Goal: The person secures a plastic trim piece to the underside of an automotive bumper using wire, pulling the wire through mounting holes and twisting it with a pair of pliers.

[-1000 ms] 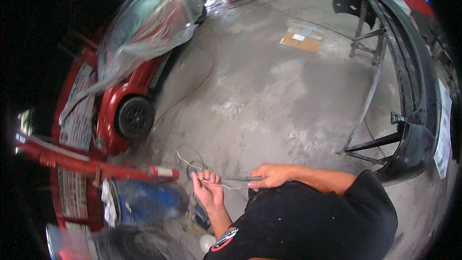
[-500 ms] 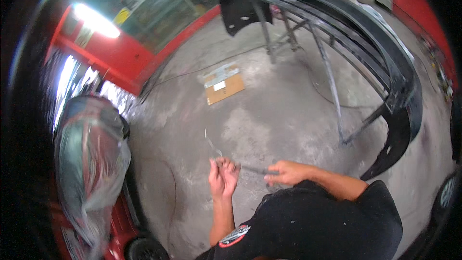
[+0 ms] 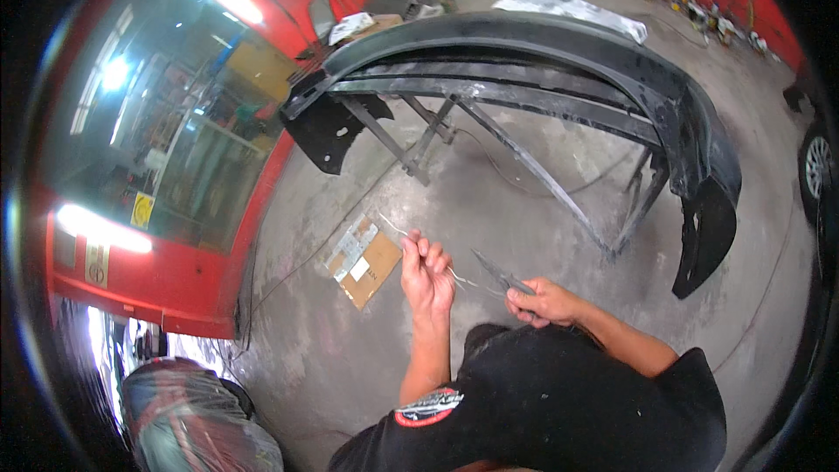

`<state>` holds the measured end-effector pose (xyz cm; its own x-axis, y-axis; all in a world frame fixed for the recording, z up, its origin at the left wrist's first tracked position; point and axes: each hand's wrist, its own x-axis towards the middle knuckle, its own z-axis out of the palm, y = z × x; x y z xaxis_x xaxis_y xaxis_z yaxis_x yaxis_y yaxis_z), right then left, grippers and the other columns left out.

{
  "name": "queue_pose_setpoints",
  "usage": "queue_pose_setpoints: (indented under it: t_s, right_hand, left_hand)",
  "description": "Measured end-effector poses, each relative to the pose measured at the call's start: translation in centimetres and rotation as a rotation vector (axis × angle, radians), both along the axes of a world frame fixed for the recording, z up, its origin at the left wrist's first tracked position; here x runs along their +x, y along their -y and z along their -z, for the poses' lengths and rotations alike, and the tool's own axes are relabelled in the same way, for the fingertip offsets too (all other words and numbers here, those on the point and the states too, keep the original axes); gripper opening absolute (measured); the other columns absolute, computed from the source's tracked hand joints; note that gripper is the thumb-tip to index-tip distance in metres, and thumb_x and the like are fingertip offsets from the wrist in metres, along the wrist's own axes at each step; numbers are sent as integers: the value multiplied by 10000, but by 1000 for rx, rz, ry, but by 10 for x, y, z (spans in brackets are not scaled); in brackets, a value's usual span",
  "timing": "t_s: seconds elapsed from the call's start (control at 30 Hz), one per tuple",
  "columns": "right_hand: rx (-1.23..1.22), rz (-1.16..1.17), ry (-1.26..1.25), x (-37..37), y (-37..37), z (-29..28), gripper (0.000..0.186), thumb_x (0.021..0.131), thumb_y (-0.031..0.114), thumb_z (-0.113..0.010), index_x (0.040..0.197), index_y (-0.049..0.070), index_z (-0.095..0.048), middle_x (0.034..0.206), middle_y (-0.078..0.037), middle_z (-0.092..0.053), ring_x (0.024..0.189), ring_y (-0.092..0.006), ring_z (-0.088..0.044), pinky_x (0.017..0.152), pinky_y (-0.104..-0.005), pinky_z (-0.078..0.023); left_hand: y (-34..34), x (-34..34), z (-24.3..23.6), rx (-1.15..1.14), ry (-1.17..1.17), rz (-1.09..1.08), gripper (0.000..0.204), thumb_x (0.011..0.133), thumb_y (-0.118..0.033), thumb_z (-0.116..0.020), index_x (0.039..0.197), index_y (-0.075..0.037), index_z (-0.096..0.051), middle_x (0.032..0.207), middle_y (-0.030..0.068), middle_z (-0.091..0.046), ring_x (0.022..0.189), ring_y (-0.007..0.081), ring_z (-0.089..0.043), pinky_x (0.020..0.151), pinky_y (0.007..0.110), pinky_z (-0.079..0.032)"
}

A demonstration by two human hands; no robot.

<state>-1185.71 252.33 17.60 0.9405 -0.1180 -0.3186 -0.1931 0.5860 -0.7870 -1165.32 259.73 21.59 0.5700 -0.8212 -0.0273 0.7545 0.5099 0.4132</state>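
Observation:
My left hand [image 3: 428,275] is raised in front of me, with its fingers closed on a thin pale strip [image 3: 468,281]. One end of the strip sticks out past the fingertips on the far left, and the other trails right toward my right hand [image 3: 544,301]. Wrapped in my right hand is a dark pointed tool [image 3: 496,271], its long narrow tip aimed up and left. It looks like a knife or long-nosed pliers; I cannot tell which. The strip passes just below the tool, and whether they touch is unclear.
A black car bumper [image 3: 524,31] rests on a metal stand [image 3: 533,162] ahead. Flattened cardboard [image 3: 371,271] lies on the concrete floor. At the lower left stands a plastic-covered shape [image 3: 192,411], beside a red booth wall with windows [image 3: 201,284]. A car wheel [image 3: 815,162] shows far right.
My view has swung to the right and up toward the bumper. The tool has come away from my left hand, and the strip now shows stretched between both hands.

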Motion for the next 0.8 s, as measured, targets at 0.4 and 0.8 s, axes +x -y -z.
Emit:
queue_pose_setpoints:
  t_s: [0.4,0.8]
  right_hand:
    - [-34,842,-388,90,39,20,291,909,329,-499,804,58,-504,565,46,-382,443,-68,-332,394,-243,-293]
    - [-318,828,-634,171,21,18,316,887,314,-522,862,18,-631,684,-53,-588,613,-149,-525,599,-299,-422]
  left_hand:
    - [132,45,-4,143,434,331,243,950,-238,-437,966,-11,-522,708,-7,-456,589,80,-422,526,240,-409]
    - [170,171,50,346,604,533,297,958,-290,-406,934,-22,-531,671,-15,-452,637,81,-479,582,249,-433]
